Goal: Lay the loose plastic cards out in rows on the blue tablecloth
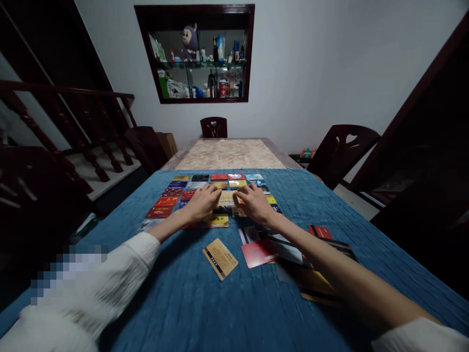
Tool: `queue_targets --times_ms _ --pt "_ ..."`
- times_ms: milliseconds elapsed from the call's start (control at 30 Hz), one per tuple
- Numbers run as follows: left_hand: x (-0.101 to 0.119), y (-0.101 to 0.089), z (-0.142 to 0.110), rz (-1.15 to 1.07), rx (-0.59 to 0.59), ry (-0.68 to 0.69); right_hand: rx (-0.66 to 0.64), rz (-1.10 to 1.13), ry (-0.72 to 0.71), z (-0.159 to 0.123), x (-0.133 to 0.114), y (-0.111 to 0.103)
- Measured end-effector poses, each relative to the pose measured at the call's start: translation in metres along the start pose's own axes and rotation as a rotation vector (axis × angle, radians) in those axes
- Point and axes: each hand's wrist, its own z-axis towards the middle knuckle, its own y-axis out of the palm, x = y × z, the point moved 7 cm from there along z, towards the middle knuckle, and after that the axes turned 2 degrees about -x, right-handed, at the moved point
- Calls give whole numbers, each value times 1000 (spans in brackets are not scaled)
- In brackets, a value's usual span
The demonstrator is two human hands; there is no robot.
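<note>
A pale cream plastic card [227,198] is held between my two hands, low over the laid-out cards. My left hand [202,203] pinches its left end with bent fingers, and my right hand [255,204] pinches its right end. Around them lie rows of plastic cards in many colours, among them a red card [159,211] at the left and a black card [200,178] in the far row. My hands cover part of the middle rows. Just below my left hand is a yellow card [219,221] with dark lettering.
Nearer me, a single gold card [220,259] lies tilted on the blue cloth [205,313]. Right of it, under my right forearm, loose cards overlap, including a red card [258,253]. Chairs [214,128] stand around the table, with a wall shelf [198,63] behind.
</note>
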Motion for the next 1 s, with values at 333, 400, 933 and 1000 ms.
queue_targets --times_ms 333,400,933,1000 --pt "-41 17 17 48 -134 -66 -145 -3 38 51 -6 29" --pt "-46 22 20 71 -172 -66 -181 -2 44 58 -5 37" --pt "-64 50 38 68 -317 -66 -365 6 46 80 0 60" --pt "-63 50 38 48 -342 -74 -375 11 44 80 1 61"
